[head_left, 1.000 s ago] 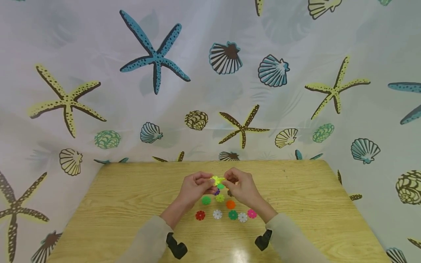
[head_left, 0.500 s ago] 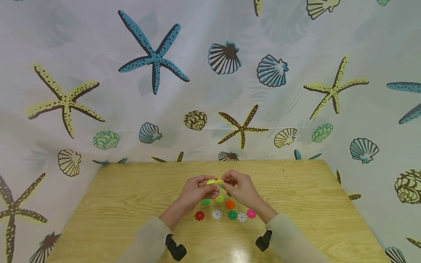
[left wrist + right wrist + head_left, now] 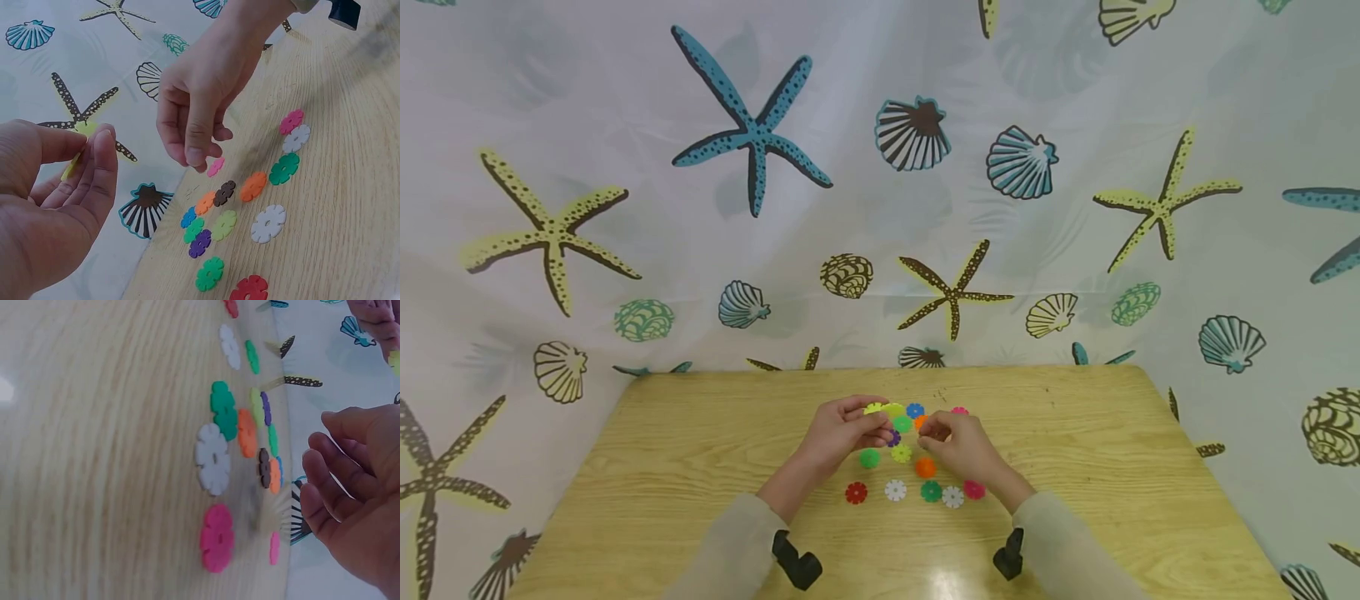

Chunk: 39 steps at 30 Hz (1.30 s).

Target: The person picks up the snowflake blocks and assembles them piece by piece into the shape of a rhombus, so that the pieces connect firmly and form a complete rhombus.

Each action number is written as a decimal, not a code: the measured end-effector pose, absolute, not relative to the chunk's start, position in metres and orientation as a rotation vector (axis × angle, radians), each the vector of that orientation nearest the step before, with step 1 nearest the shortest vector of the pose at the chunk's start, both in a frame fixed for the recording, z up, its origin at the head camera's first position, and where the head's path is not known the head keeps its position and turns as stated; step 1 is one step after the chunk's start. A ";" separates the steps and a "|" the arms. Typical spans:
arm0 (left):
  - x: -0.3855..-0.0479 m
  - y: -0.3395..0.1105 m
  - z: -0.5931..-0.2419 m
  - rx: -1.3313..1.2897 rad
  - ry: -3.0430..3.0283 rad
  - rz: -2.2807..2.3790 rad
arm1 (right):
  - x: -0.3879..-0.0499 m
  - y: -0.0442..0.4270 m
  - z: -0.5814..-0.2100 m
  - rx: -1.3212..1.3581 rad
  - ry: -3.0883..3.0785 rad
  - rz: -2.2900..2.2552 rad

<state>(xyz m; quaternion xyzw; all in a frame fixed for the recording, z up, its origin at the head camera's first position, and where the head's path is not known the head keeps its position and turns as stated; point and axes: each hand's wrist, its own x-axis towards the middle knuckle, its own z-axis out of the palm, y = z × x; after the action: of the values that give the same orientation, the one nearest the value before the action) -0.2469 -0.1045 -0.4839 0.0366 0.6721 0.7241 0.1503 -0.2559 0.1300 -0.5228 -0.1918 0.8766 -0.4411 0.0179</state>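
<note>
Two joined yellow discs (image 3: 892, 410) are pinched between the thumb and fingers of the left hand (image 3: 844, 433), above the far part of the table. In the left wrist view the yellow piece (image 3: 73, 166) is mostly hidden by that hand (image 3: 59, 206). The right hand (image 3: 958, 446) hovers over the discs at the right, apart from the yellow ones; its fingers are loosely bent with nothing between them, as the right wrist view shows of the hand (image 3: 359, 481). Below lie an orange disc (image 3: 253, 187), a brown disc (image 3: 224, 194) and a purple disc (image 3: 200, 244).
On the wooden table (image 3: 700, 467) lie several more notched discs, among them a red one (image 3: 856, 492), a white one (image 3: 896, 490), a dark green one (image 3: 931, 491) and a pink one (image 3: 974, 489). A curtain (image 3: 820, 333) with sea prints hangs behind the table.
The right hand has let go of the yellow discs and moved right and slightly down. The left hand still holds them. Blue, orange and pink discs behind the hands have come into view.
</note>
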 end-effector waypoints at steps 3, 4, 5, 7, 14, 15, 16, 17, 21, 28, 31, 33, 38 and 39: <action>-0.247 -0.104 -0.484 0.108 1.914 2.085 | -0.256 0.134 -0.531 -0.616 2.725 -1.324; -0.247 -0.104 -0.484 0.105 1.908 2.086 | -0.256 0.135 -0.534 -0.616 2.723 -1.311; -0.247 -0.105 -0.485 0.101 1.903 2.086 | -0.257 0.136 -0.536 -0.627 2.726 -1.292; -0.247 -0.105 -0.486 0.091 1.894 2.090 | -0.257 0.138 -0.541 -0.630 2.725 -1.253; -0.248 -0.104 -0.486 0.050 1.875 2.102 | -0.256 0.143 -0.552 -0.660 2.703 -1.142; -0.247 -0.104 -0.486 0.044 1.873 2.105 | -0.256 0.142 -0.553 -0.666 2.697 -1.141; -0.248 -0.104 -0.486 0.040 1.874 2.107 | -0.255 0.142 -0.553 -0.669 2.689 -1.140; -0.248 -0.104 -0.486 0.036 1.875 2.110 | -0.255 0.142 -0.553 -0.671 2.687 -1.134; -0.248 -0.104 -0.485 0.031 1.889 2.115 | -0.254 0.139 -0.554 -0.667 2.691 -1.119; -0.249 -0.104 -0.486 0.034 1.889 2.117 | -0.254 0.136 -0.555 -0.654 2.728 -1.081; -0.248 -0.104 -0.485 0.035 1.886 2.123 | -0.253 0.135 -0.556 -0.659 2.746 -1.056; -0.248 -0.104 -0.485 0.037 1.883 2.123 | -0.253 0.135 -0.557 -0.656 2.751 -1.041; -0.248 -0.104 -0.486 0.023 1.880 2.124 | -0.253 0.135 -0.558 -0.627 2.739 -1.045; -0.249 -0.104 -0.487 0.017 1.881 2.126 | -0.253 0.135 -0.558 -0.625 2.730 -1.053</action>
<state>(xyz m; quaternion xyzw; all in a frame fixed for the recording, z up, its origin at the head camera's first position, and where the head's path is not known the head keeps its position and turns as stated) -0.2486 -0.1041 -0.4866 0.0059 0.6550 0.7404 0.1508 -0.2529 0.1348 -0.5577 -0.2083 0.9099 -0.3510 0.0746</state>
